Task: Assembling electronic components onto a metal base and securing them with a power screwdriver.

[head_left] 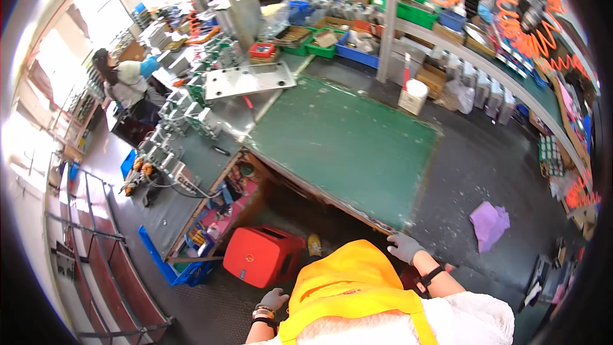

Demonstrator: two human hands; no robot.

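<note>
My right hand (403,247), in a grey glove, rests at the near corner of a green-topped workbench (345,147) with its fingers apart and nothing in them. Low beside the yellow apron (351,275), my left hand (273,299), also grey-gloved, hangs with its fingers curled in. Nothing shows in it. A red plastic stool (262,257) is nearest to that hand, standing on the floor in front of the bench's open underside. To the right of the bench top, a purple cloth (490,225) lies crumpled on a dark surface.
A white bucket (414,97) with a red-handled tool stands beyond the bench. Left of it are a metal plate (250,80) and a row of small machines (191,115). A person (131,83) works farther left. Orange coiled air hoses (523,38) hang at the right.
</note>
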